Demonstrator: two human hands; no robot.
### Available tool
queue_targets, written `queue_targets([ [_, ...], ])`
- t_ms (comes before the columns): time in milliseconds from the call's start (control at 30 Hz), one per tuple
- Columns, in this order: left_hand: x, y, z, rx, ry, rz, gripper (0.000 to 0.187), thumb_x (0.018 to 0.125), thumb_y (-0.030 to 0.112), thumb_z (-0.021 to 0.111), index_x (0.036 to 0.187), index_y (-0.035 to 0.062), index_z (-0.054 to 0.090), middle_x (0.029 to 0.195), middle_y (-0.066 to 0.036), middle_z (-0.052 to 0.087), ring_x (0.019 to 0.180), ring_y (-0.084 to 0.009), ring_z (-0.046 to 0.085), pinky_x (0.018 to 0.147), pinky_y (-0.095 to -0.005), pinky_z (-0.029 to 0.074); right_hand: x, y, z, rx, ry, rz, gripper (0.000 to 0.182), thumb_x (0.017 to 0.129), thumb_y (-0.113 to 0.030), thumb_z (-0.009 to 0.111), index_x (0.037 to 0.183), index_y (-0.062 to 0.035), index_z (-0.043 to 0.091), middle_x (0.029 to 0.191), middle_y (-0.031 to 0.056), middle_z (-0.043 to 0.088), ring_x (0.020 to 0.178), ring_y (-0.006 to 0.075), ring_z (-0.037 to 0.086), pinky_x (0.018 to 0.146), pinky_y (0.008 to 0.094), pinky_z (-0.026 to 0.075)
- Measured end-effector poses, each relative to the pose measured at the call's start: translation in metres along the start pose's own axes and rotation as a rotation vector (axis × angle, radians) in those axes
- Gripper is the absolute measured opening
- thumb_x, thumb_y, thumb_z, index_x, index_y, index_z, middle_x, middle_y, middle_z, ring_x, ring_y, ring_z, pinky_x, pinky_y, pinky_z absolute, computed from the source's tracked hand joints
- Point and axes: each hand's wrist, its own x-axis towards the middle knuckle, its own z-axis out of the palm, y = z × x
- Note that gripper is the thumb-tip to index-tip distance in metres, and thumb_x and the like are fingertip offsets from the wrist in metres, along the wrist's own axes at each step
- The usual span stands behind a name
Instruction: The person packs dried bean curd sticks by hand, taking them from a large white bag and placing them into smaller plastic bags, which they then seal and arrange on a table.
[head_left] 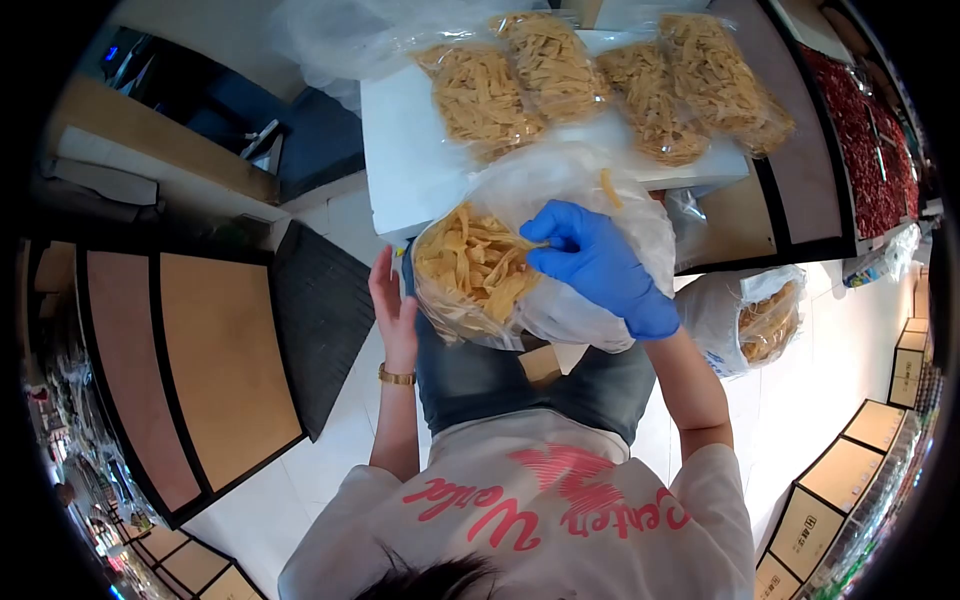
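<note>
My right hand [598, 262], in a blue glove, is closed in a pinch on a thin yellowish dried strip [542, 243]. It is over the opening of a large clear plastic bag [620, 240]. Many more yellowish dried strips [475, 265] fill the bag's open left side. Just left of the bag, my bare left hand [393, 305] is raised with its fingers apart and nothing in it. A gold-coloured watch or bracelet [397, 377] circles that wrist. One loose strip [610, 188] lies against the bag's upper part.
Several filled clear packets [480, 100] of similar strips lie on a white foam surface [400, 150] ahead. Another sack [745, 320] with brownish contents stands on the floor at right. Wooden cabinets [225, 370] flank the left; a dark mat [315, 320] lies beside them.
</note>
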Motion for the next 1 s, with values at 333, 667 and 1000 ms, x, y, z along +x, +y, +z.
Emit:
queue_targets([
  [333, 0.026, 0.093, 0.059, 0.314, -0.228, 0.418, 0.067, 0.082, 0.042, 0.053, 0.132, 0.0008, 0.037, 0.139, -0.018, 0.035, 0.127, -0.0349, 0.033, 0.104, -0.0426, 0.025, 0.026, 0.009, 0.061, 0.497, 0.109, 0.000, 0.011, 0.073, 0.005, 0.058, 0.078, -0.0026, 0.053, 0.069, -0.0029, 0.049, 0.063, 0.0050, 0.043, 0.058, 0.0208, 0.037],
  [667, 0.015, 0.093, 0.064, 0.312, 0.037, 0.311, 0.015, 0.082, 0.004, 0.056, 0.096, 0.0013, 0.062, 0.105, -0.012, 0.062, 0.114, -0.0323, 0.048, 0.096, -0.0394, 0.037, 0.012, 0.003, 0.046, 0.785, -0.147, 0.215, 0.012, 0.086, -0.006, 0.056, 0.096, -0.0031, 0.058, 0.082, 0.0000, 0.056, 0.074, 0.0064, 0.050, 0.070, 0.0210, 0.043],
  [1000, 0.024, 0.086, 0.018, 0.092, 0.214, 0.155, 0.017, 0.093, 0.013, 0.047, 0.092, -0.0001, 0.057, 0.093, -0.011, 0.063, 0.107, -0.0229, 0.053, 0.093, -0.0339, 0.038, 0.044, 0.088, -0.074, -0.740, 0.487, -0.266, 0.026, 0.079, -0.008, 0.055, 0.104, -0.0060, 0.060, 0.089, 0.0116, 0.061, 0.082, 0.0270, 0.059, 0.077, 0.0321, 0.046],
])
